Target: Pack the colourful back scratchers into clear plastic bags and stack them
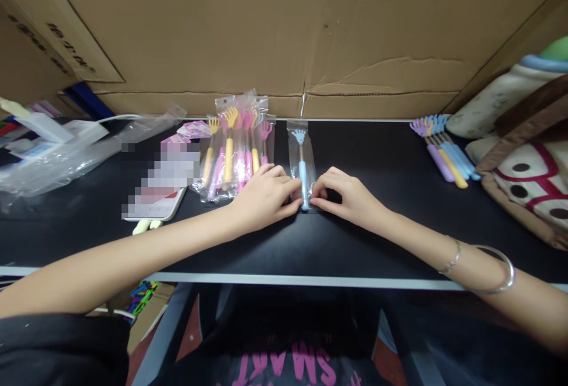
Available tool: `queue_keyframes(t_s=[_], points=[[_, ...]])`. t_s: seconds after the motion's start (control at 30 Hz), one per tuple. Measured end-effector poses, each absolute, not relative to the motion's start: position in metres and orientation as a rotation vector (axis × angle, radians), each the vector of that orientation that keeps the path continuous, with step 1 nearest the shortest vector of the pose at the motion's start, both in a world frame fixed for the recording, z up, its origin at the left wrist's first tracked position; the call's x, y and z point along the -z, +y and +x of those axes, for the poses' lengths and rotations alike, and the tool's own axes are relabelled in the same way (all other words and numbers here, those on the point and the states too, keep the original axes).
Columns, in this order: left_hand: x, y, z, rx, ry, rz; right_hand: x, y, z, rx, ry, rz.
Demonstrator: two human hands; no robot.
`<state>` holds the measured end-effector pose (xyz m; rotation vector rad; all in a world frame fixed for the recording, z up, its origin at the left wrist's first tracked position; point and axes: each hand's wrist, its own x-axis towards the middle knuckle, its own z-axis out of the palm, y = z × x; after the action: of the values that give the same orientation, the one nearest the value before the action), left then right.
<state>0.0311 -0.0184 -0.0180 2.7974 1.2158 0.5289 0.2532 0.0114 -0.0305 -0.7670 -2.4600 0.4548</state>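
A small light-blue back scratcher lies upright in the view, its claw end away from me, inside a clear plastic bag on the black table. My left hand pinches the bag near its lower left corner, beside the handle's end. On the other side, my right hand has thumb and forefinger closed at the lower right edge of the same bag. Just left of my hands, several bagged back scratchers in yellow, pink and purple are heaped together. Loose back scratchers in purple, yellow and blue lie at the right.
A phone with a blurred screen lies at the left, near pink cards and a heap of clear plastic bags. Cardboard walls the table's back. At right are a bag and a bottle.
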Motion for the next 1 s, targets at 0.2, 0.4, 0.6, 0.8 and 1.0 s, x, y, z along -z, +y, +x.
queue_keyframes(t_s=[0.2,0.4,0.6,0.8,1.0], points=[[0.021,-0.019,0.028,-0.604,1.267,2.857,0.029,0.012,0.255,-0.417,-2.513,-0.754],[0.020,-0.018,0.023,-0.689,1.242,3.025,0.025,0.012,0.258,-0.284,-2.619,-0.717],[0.011,-0.018,0.016,-0.541,1.055,3.218,0.015,0.011,0.267,-0.211,-2.717,-0.652],[-0.001,-0.021,0.007,-0.241,0.885,3.201,0.006,0.008,0.275,-0.239,-2.806,-0.637],[-0.006,-0.031,0.006,-0.009,0.860,3.157,-0.001,0.003,0.279,-0.262,-2.918,-0.683]])
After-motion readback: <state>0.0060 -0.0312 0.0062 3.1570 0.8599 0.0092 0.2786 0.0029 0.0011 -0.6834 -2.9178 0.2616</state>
